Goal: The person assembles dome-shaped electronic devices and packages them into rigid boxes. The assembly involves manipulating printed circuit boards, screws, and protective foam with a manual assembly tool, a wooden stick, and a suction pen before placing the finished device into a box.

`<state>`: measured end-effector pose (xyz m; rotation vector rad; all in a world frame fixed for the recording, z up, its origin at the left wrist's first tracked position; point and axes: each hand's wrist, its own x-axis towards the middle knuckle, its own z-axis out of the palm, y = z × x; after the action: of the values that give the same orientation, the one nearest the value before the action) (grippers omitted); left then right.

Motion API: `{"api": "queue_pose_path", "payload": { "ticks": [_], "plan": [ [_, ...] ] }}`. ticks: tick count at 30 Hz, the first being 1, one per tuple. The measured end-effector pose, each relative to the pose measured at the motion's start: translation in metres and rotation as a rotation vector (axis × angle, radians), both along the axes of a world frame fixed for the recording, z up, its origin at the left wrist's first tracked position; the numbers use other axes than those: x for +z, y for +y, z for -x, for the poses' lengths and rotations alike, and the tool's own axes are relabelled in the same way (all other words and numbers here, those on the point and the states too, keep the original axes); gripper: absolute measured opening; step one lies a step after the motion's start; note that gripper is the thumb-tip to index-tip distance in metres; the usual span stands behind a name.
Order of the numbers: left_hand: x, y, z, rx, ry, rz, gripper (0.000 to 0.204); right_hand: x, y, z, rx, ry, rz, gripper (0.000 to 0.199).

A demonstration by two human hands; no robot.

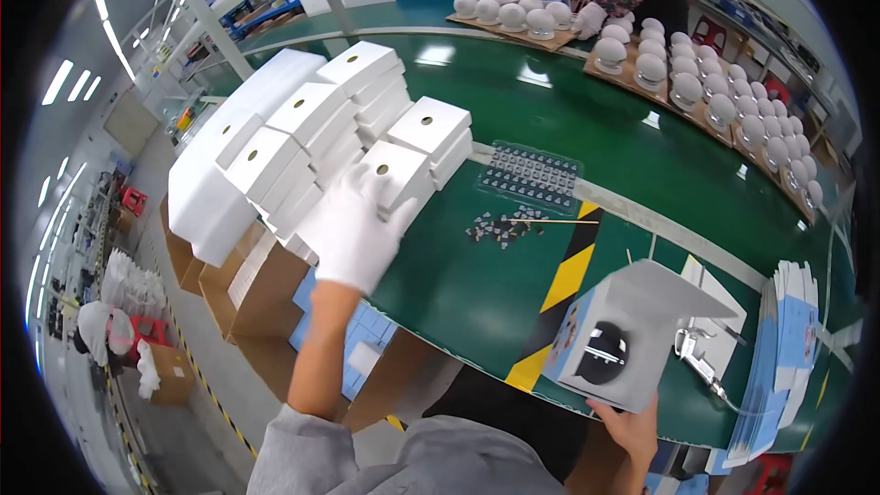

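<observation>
My left hand point(353, 231), in a white glove, is stretched out with its fingers spread at the stacked white boxes. Its fingertips lie at the near white box point(396, 170), which has a small dark round hole on top; whether they press on it I cannot tell. At the lower right, my bare right hand point(631, 429) grips the bottom edge of an open carton point(632, 362), grey-white inside with a blue printed side. Tilted toward me, the carton shows a glossy black round object point(602, 352) inside, and its flap stands out to the right.
Small dark parts point(502, 227) and a thin stick point(555, 221) lie near a clear blister tray point(530, 174). Flat blue-white cartons point(779, 348) stand right, beside a metal hand tool point(698, 362). White globes point(687, 90) line boards across the table, where another person's hands point(588, 20) work.
</observation>
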<state>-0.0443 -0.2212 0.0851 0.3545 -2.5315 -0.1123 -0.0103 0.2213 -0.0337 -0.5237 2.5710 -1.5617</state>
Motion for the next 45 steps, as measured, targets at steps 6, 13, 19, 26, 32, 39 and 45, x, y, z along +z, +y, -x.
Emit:
{"api": "queue_pose_path", "payload": {
  "ticks": [6, 13, 19, 26, 32, 39, 45],
  "plan": [
    [-0.021, -0.031, 0.041, 0.189, -0.262, 0.114, 0.054, 0.033, -0.017, 0.01, 0.04, 0.211, -0.169, 0.087],
    [-0.005, -0.01, 0.039, -0.011, 0.035, -0.057, 0.056, 0.027, -0.01, 0.014, 0.101, 0.214, -0.145, 0.107],
    [0.06, 0.068, -0.034, -0.353, 0.047, -0.508, 0.041, 0.033, -0.003, 0.011, 0.076, 0.165, -0.164, 0.115],
    [0.064, 0.174, -0.01, -1.496, 0.013, -0.617, 0.045, 0.08, -0.007, 0.02, 0.142, 0.768, 0.135, 0.04],
    [0.041, 0.183, 0.027, -1.422, -0.153, -0.315, 0.057, 0.061, 0.008, 0.029, 0.131, 0.602, 0.304, 0.04],
    [0.062, 0.194, 0.007, -1.329, -0.231, 0.204, 0.059, 0.03, -0.015, 0.014, 0.036, 0.529, 0.579, 0.035],
    [0.06, 0.201, -0.002, -1.237, -0.324, 0.426, 0.046, 0.035, -0.013, 0.007, 0.002, 0.557, 0.597, 0.028]
  ]
}}
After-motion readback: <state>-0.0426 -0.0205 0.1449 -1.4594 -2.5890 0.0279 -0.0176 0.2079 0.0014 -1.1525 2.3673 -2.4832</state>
